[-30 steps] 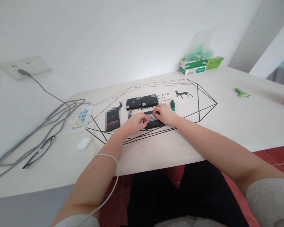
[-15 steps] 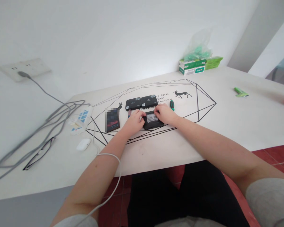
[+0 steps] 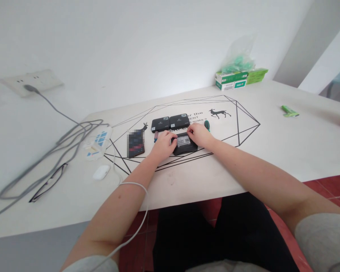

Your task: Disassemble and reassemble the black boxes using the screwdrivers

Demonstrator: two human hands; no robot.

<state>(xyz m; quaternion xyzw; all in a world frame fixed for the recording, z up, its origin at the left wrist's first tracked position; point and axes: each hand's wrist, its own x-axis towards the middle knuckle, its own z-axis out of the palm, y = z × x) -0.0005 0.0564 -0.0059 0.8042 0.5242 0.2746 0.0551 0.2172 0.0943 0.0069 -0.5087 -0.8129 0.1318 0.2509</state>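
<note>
The white tabletop [image 3: 175, 185] gives solid backing, so I'd want the work kept flat against it. The left hand [image 3: 163, 145] bends its fingers at one edge of the labelled black device box [image 3: 184, 150]; whether it grips or merely rests there, I can't tell from here. The right hand [image 3: 200, 135] has its fingertips drawn together over the far right corner, and I can't make out anything pinched in them. The box lies between both hands, label up. It seems best to let the left steady its edge lightly while the right works in small, unforced moves. A pair of black boxes [image 3: 179, 121] sits just beyond the hands, worth not nudging. A green-and-black screwdriver handle [image 3: 206, 125] lies right behind the right hand's knuckles, easily bumped. Fingertips should spare the printed label [image 3: 183, 141].
</note>
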